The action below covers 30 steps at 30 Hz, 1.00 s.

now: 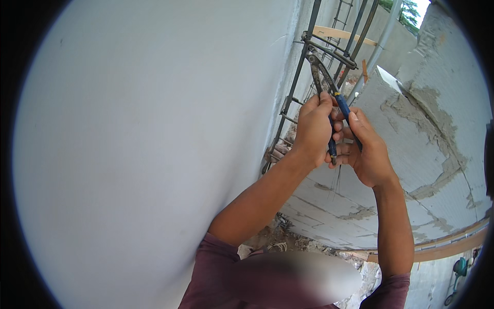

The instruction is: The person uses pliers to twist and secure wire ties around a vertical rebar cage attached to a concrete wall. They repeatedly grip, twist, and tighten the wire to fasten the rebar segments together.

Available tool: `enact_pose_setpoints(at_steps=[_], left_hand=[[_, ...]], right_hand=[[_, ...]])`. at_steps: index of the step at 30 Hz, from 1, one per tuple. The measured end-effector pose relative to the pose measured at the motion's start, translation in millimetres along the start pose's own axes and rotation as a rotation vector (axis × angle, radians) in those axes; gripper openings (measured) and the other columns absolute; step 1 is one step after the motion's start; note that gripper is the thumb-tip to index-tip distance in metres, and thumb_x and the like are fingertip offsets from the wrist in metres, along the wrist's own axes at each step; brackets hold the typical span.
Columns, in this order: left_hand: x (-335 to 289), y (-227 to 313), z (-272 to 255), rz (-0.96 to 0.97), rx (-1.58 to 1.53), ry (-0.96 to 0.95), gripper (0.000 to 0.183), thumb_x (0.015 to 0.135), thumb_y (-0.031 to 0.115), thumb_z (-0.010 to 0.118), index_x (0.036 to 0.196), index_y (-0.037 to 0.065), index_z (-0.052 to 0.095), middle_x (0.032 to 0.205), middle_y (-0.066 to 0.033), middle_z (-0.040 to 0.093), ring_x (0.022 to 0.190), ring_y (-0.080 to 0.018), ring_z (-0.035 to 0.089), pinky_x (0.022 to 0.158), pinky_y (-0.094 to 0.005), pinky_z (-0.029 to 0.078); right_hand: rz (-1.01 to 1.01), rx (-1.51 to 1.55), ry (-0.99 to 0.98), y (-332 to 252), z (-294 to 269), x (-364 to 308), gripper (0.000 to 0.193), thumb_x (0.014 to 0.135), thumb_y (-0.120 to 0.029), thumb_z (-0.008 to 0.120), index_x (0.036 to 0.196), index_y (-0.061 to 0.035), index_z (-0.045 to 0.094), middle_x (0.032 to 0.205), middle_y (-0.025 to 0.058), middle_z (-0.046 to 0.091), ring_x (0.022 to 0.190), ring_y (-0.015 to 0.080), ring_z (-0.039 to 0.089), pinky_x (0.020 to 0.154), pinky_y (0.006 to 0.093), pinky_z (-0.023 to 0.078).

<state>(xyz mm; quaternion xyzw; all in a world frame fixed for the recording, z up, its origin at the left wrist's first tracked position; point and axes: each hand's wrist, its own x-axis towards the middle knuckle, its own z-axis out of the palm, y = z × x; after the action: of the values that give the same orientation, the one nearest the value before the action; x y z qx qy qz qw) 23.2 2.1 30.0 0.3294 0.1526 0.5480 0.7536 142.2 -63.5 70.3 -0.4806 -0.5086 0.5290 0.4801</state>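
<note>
Both hands are raised in front of a rebar cage [329,46] that stands between a smooth white wall [154,129] on the left and a rough grey block wall [432,118] on the right; together they work a pair of pincers [325,82] with blue handles. The left hand [311,129] is curled tight around the nearer handle, its knuckles facing the camera; the right hand [368,152] grips the other handle, thumb laid along the blue sleeve and fingers folded in under it — the two hands touch at the fingertips. The pincers point up and away, their dark metal head against a horizontal tie of the cage, just where it crosses an upright bar; whether the head has actually bitten a wire there is too small to tell. A few thin strands of tie wire [337,180] hang down below the hands. Mortar smears streak the block wall; rubble [288,239] lies on the ground below, between the forearms.
</note>
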Motion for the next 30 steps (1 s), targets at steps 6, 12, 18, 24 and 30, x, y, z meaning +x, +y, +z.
enact_pose_setpoints(at_steps=[6,12,18,24,30], left_hand=[[5,16,-11,0.267,0.834,0.134,0.052,0.108,0.042,0.044,0.087,0.0,0.066,0.066,-0.0113,0.064,0.061,-0.0233,0.066,0.061,-0.039,0.053],[-6,36,10,0.108,1.164,0.098,0.066,0.097,0.059,0.057,0.09,-0.006,0.067,0.073,-0.0116,0.063,0.07,-0.0206,0.063,0.064,-0.0339,0.051],[10,39,-10,0.089,0.98,-0.014,0.053,0.094,0.049,0.066,0.078,-0.002,0.066,0.065,-0.0057,0.061,0.06,-0.0132,0.059,0.054,-0.0266,0.046],[12,32,-14,0.063,0.655,-0.098,0.042,0.096,0.04,0.065,0.083,0.0,0.067,0.066,-0.0034,0.06,0.056,-0.0108,0.055,0.055,-0.0247,0.045],[3,24,-15,0.042,0.506,-0.053,0.046,0.097,0.044,0.066,0.09,-0.002,0.066,0.073,-0.0051,0.062,0.065,-0.0116,0.059,0.061,-0.0265,0.05]], right_hand=[[0.108,0.059,0.002,6,1,4,0.051,0.105,-0.053,0.046,0.117,-0.0043,0.056,0.077,0.0052,0.061,0.067,0.0167,0.062,0.06,0.0312,0.048],[-0.003,-0.252,0.051,22,-5,11,0.048,0.106,-0.048,0.047,0.108,-0.0018,0.058,0.075,0.0065,0.061,0.063,0.015,0.056,0.061,0.0305,0.043],[-0.185,-0.484,0.112,35,1,11,0.034,0.096,-0.032,0.062,0.107,-0.0004,0.056,0.071,0.0037,0.056,0.063,0.0122,0.056,0.061,0.0265,0.045],[0.083,0.126,-0.17,26,-4,2,0.04,0.078,-0.019,0.077,0.108,-0.0007,0.057,0.068,0.001,0.055,0.057,0.0109,0.056,0.05,0.027,0.047],[0.005,-0.334,0.018,23,7,6,0.042,0.07,-0.025,0.084,0.093,-0.0017,0.058,0.069,0.0019,0.057,0.058,0.0145,0.057,0.056,0.0308,0.049]])
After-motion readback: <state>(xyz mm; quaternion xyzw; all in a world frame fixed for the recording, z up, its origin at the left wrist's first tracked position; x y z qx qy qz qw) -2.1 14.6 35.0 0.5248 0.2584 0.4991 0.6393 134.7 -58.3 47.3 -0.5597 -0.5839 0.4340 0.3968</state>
